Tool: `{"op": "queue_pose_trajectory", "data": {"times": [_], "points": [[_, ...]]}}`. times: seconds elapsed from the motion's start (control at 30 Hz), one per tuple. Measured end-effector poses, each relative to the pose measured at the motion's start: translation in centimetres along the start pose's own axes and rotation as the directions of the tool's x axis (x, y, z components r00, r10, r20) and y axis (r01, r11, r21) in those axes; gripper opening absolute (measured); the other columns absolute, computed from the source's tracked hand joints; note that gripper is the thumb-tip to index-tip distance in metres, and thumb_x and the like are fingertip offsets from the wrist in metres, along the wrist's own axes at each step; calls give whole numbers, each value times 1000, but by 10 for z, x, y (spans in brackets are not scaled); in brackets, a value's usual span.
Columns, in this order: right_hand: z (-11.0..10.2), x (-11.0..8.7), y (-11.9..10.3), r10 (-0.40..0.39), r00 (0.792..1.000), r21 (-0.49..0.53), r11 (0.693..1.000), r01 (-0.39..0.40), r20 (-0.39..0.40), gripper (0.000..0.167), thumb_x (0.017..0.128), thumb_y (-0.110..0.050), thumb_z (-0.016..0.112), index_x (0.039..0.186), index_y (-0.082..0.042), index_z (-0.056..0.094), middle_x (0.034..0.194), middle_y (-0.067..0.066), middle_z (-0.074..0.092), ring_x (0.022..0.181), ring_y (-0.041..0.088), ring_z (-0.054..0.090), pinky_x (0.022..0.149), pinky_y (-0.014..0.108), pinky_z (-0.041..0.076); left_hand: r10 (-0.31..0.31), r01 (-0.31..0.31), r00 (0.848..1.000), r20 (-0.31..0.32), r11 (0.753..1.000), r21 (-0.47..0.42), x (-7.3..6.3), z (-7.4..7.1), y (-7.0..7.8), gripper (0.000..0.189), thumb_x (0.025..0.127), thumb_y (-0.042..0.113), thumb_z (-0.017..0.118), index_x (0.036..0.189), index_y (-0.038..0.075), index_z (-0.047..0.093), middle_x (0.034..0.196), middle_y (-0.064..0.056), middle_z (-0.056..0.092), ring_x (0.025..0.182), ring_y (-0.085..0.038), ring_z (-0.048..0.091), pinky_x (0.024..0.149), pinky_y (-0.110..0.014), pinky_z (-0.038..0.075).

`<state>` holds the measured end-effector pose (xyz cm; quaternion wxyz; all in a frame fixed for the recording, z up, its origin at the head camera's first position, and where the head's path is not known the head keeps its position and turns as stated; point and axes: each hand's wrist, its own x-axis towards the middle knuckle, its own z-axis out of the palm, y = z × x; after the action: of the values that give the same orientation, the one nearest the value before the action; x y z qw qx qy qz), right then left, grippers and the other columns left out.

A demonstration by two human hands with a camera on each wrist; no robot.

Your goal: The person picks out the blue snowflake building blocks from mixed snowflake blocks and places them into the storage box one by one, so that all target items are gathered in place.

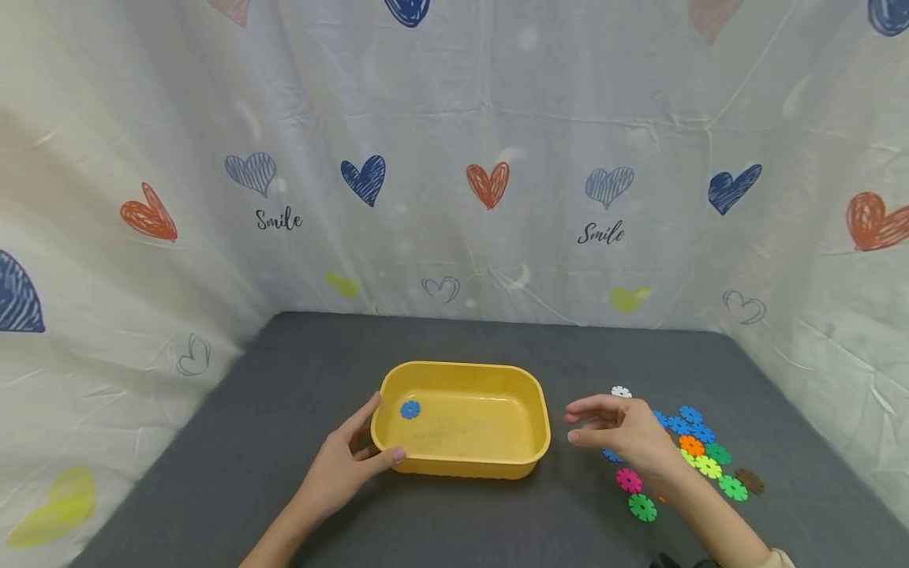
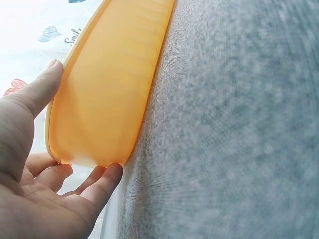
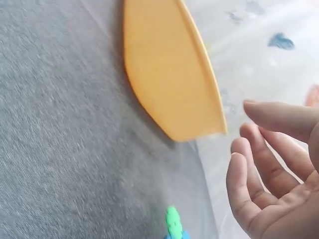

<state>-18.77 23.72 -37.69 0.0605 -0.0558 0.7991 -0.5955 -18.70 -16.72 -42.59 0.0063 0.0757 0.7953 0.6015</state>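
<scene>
Head view: left hand (image 1: 342, 467) grips yellow tub (image 1: 465, 467) at its near-left corner, on dark table (image 1: 440, 525); right hand (image 1: 630, 435), fingers loosely curved, thumb apart, holds nothing, right of tub, near coloured discs (image 1: 708, 467). Blue disc (image 1: 409, 409) inside tub, left end. Far: heart-printed curtain (image 1: 419, 244).

My left grip (image 1: 341, 465) holds a yellow rectangular plastic tub (image 1: 469, 434) containing one blue notched disc (image 1: 410, 409); my right grip (image 1: 628, 434) hovers near multicoloured notched discs (image 1: 692, 446).

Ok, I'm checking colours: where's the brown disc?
In the head view, the brown disc lies at right, immediately right of a green disc.
</scene>
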Motion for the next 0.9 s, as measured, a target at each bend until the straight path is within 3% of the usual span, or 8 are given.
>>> {"op": "queue_pose_trajectory", "data": {"times": [0.2, 0.47, 0.9], "points": [[-17, -2, 9, -32, 999, -86, 996, 30, -22, 40, 80, -14, 83, 116, 0, 69, 111, 18, 68, 89, 27, 67, 78, 37, 56, -6, 6, 1000, 5, 1000, -10, 1, 0, 0, 95, 79, 23, 85, 156, 22, 30, 149, -9, 42, 130, -28, 47, 93, -31, 51], [-44, -3, 27, 39, 997, -92, 995, -44, -61, 45, 80, -13, 83, 119, 4, 67, 115, 17, 67, 91, 26, 65, 77, 40, 56, -11, 11, 1000, -8, 1000, -7, 0, 0, -2, 95, 79, 24, 86, 156, 23, 31, 147, -9, 44, 129, -27, 48, 93, -31, 51], [-54, 1, 52, 79, 996, -224, 971, -89, -53, 47, 76, -13, 86, 118, 1, 69, 109, 12, 70, 92, 27, 58, 70, 36, 55, -10, 10, 1000, -5, 1000, -9, -1, 0, -1, 95, 79, 25, 86, 156, 23, 31, 150, -6, 40, 128, -27, 49, 93, -31, 51]]}}
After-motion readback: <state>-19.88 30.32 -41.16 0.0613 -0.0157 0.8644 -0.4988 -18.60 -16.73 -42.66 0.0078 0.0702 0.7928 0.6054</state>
